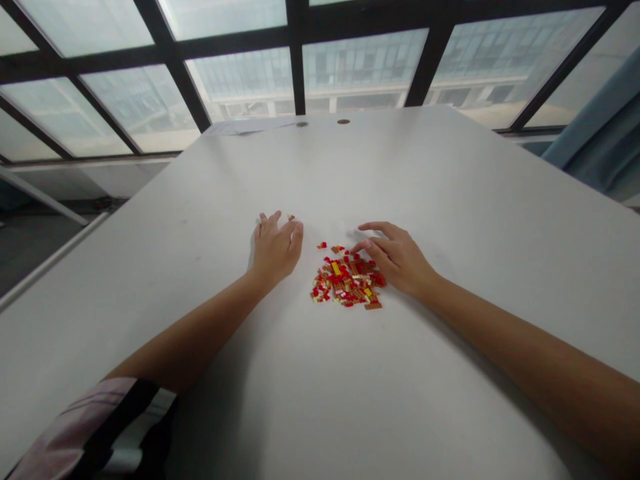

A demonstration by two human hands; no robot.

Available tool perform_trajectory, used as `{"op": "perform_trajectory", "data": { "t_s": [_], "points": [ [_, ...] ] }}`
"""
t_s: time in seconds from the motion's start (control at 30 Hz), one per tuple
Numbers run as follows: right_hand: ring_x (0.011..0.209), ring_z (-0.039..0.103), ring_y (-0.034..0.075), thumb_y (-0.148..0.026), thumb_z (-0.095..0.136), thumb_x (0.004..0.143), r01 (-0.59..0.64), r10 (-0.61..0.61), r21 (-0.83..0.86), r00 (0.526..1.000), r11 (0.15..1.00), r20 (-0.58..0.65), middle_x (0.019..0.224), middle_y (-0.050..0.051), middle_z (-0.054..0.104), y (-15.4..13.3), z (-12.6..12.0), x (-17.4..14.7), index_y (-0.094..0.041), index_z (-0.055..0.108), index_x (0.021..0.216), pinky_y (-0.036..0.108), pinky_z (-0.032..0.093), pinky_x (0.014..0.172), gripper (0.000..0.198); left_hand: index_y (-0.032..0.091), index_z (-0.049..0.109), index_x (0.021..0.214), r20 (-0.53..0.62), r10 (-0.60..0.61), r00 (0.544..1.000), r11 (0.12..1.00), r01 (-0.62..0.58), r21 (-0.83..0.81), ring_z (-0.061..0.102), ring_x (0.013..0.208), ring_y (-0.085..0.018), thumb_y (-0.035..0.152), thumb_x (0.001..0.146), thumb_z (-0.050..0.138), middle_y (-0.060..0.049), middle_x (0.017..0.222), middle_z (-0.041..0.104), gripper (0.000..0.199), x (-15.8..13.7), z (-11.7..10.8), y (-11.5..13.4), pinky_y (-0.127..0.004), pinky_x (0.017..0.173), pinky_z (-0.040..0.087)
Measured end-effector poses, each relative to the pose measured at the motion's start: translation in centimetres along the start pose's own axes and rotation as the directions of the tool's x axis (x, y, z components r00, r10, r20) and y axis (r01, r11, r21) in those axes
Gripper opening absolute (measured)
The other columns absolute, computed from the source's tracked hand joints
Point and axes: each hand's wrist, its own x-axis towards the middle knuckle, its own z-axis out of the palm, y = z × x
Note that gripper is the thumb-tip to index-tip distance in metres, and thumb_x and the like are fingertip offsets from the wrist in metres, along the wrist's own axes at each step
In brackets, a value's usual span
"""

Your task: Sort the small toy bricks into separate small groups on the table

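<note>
A loose pile of small building bricks (350,283), mostly red and brown with some yellow, white and pink, lies on the white table (320,387). My right hand (397,257) is at the pile's upper right edge, its fingers apart and the thumb and a fingertip close over the bricks. To the left of the pile, my left hand (277,247) rests on the table with its fingers spread. A few small pieces (291,217) lie just beyond its fingertips. A few red and orange pieces (323,245) sit slightly apart at the pile's far side.
A sheet of paper (245,127) lies at the table's far left edge, near two round cable holes (343,121). Dark-framed windows (297,60) rise behind the table. A blue curtain (605,133) hangs at the right.
</note>
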Motion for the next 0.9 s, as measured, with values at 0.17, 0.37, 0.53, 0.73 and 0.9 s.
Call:
{"op": "perform_trajectory", "data": {
  "t_s": [0.17, 0.37, 0.53, 0.73, 0.9],
  "points": [
    [0.118, 0.063, 0.03, -0.054, 0.029, 0.105, 0.0, 0.0, -0.001, 1.0, 1.0, 0.002, 0.128, 0.013, 0.068, -0.1, -0.1, 0.0, -0.023, 0.079, 0.094, 0.054, 0.046, 0.104, 0.06, 0.022, 0.062, 0.139, 0.03, -0.115, 0.993, 0.993, 0.114, 0.041, 0.023, 0.154, -0.043, 0.037, 0.105, 0.042, -0.016, 0.161, 0.04, 0.043, -0.1, -0.6, 0.9, -0.065, 0.122, 0.025],
    [0.117, 0.063, 0.03, -0.053, 0.03, 0.105, 0.009, -0.009, -0.011, 1.0, 1.0, -0.002, 0.128, 0.014, 0.068, 0.2, 0.0, 0.1, -0.022, 0.079, 0.095, 0.053, 0.047, 0.103, 0.059, 0.02, 0.076, 0.101, -0.04, 0.218, 0.975, 0.97, -0.221, -0.104, 0.013, 0.158, -0.038, 0.022, 0.093, 0.051, -0.009, 0.165, 0.033, 0.026, -0.8, -1.4, 1.1, -0.062, 0.125, 0.017],
    [0.119, 0.063, 0.029, -0.051, 0.031, 0.105, 0.006, -0.006, -0.017, 1.0, 1.0, -0.012, 0.129, 0.012, 0.068, 0.2, 0.1, 0.1, -0.024, 0.079, 0.099, 0.054, 0.046, 0.104, 0.056, 0.027, 0.077, 0.109, -0.023, 0.349, 0.937, 0.927, -0.349, -0.135, 0.009, 0.157, -0.042, 0.019, 0.089, 0.057, -0.004, 0.168, 0.027, 0.03, -1.3, -1.3, 1.0, -0.071, 0.122, 0.014],
    [0.119, 0.062, 0.03, -0.052, 0.03, 0.105, 0.015, -0.015, -0.019, 1.0, 1.0, -0.009, 0.129, 0.013, 0.067, 0.2, 0.1, 0.0, -0.023, 0.079, 0.099, 0.054, 0.046, 0.104, 0.057, 0.03, 0.075, 0.118, 0.087, 0.517, 0.852, 0.85, -0.498, -0.175, 0.013, 0.158, -0.037, 0.02, 0.093, 0.053, -0.004, 0.165, 0.035, 0.034, -0.8, -1.1, 0.6, -0.063, 0.125, 0.016],
    [0.119, 0.063, 0.029, -0.054, 0.029, 0.105, 0.007, -0.007, -0.014, 1.0, 1.0, -0.004, 0.128, 0.014, 0.067, 0.2, 0.0, 0.0, -0.023, 0.078, 0.098, 0.053, 0.046, 0.104, 0.058, 0.029, 0.075, 0.115, 0.091, 0.484, 0.87, 0.872, -0.472, -0.127, 0.016, 0.158, -0.03, 0.024, 0.093, 0.051, -0.003, 0.162, 0.04, 0.033, -0.9, -1.8, 0.8, -0.057, 0.128, 0.017]
  ]
}}
